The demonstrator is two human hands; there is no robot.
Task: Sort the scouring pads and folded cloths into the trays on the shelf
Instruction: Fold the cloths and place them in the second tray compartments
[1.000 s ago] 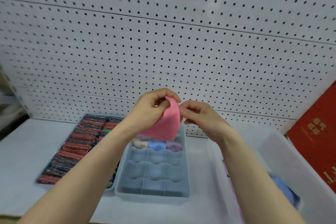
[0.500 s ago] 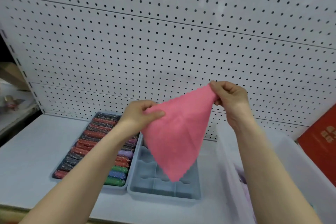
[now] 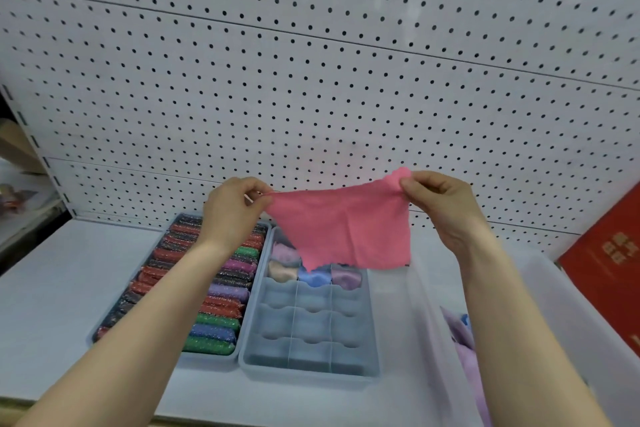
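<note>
A pink cloth [image 3: 343, 229] hangs spread out in the air between both hands, above the far end of the divided grey tray [image 3: 308, 367]. My left hand [image 3: 232, 208] pinches its left top corner and my right hand [image 3: 440, 201] pinches its right top corner. The divided tray holds several folded cloths [image 3: 313, 276] in its far compartments; the near compartments are bare. To its left a second tray [image 3: 207, 362] is packed with rows of glittery scouring pads [image 3: 221, 319] in red, green, blue, purple and black.
A translucent plastic bin [image 3: 568, 291] stands at the right with purple and blue cloths [image 3: 464, 347] inside, partly behind my right forearm. A red box [image 3: 609, 253] leans at the far right. White pegboard [image 3: 311, 80] backs the shelf.
The pink cloth went from bunched between close hands to opened out. My hands moved apart, and the cloth now hangs by its two top corners rather than diagonally.
</note>
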